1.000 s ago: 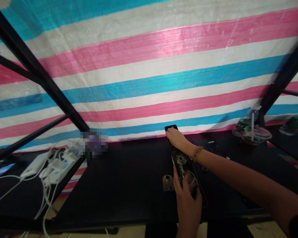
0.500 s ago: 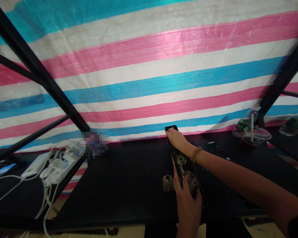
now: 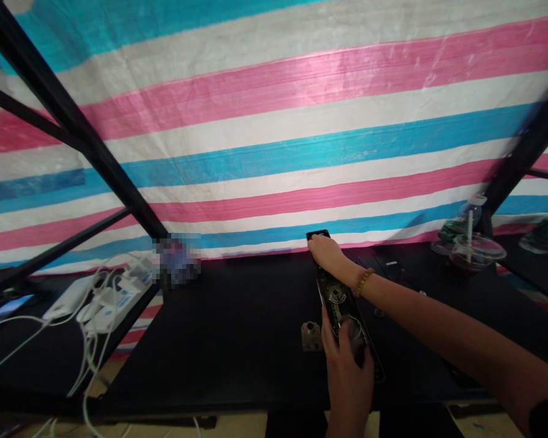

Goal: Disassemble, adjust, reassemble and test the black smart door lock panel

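Behind everything hangs the striped sheet (image 3: 274, 143), and below it the dark surface (image 3: 228, 347). Hardly any change: your view has shifted a touch, while the long dark casing (image 3: 337, 293) stays lying lengthwise away from you, seemingly well steadied. Your left hand (image 3: 351, 383) has a fairly wide grip, fingers spanning the casing's near end. Your right hand (image 3: 329, 252) is up at the far end, fingers bent onto it; whether they pinch anything, I cannot tell. A clear cup (image 3: 478, 249) sits off right; the small metal piece (image 3: 310, 336) lies just left of the casing.
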